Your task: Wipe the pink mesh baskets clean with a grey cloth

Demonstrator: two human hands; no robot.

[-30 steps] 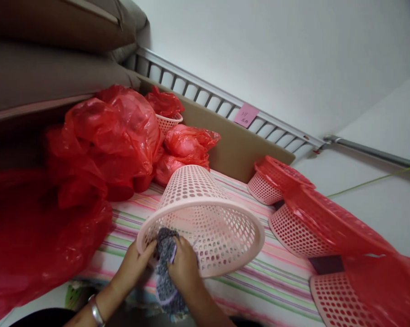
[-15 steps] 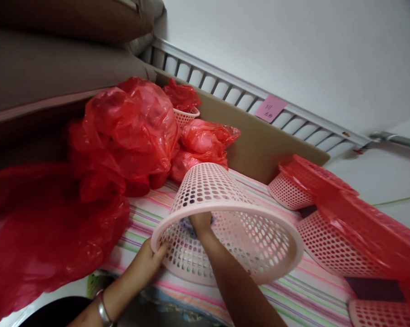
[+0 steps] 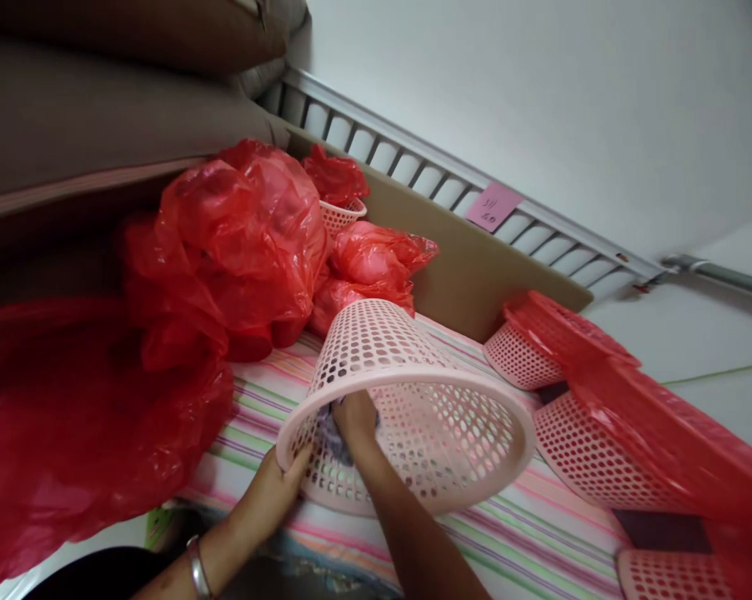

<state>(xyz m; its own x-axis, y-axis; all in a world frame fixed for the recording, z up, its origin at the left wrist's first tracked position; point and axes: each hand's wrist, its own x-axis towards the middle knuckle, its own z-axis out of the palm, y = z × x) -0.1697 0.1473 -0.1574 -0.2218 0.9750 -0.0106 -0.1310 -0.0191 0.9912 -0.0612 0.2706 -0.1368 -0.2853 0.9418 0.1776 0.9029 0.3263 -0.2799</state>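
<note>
The pink basket point(image 3: 379, 342) lies tipped over on the striped sheet point(image 3: 513, 533), its wide mouth facing the person over the sheet's near edge and its narrow base pointing away, slightly to the left, toward the brown board point(image 3: 444, 267) along the far edge. Its long axis so runs from near edge to far, and the right forearm enters the mouth slanting leftward across it. Inside, the right hand point(image 3: 356, 417) is bent over a bunched grey-purple cloth point(image 3: 333, 437); its fingers appear curled around the cloth, though the fingertips are hidden. Most of the cloth shows to the left of and below that hand, between it and the basket's left inner wall, so the right hand is the nearer one to it. The left hand point(image 3: 279, 483) grips the left side of the rim, thumb on the inner face, the other fingers out of sight behind the wall. Just beyond the base lies a small red bag point(image 3: 376, 254), and the covered baskets point(image 3: 592, 450) line the sheet's right side
</note>
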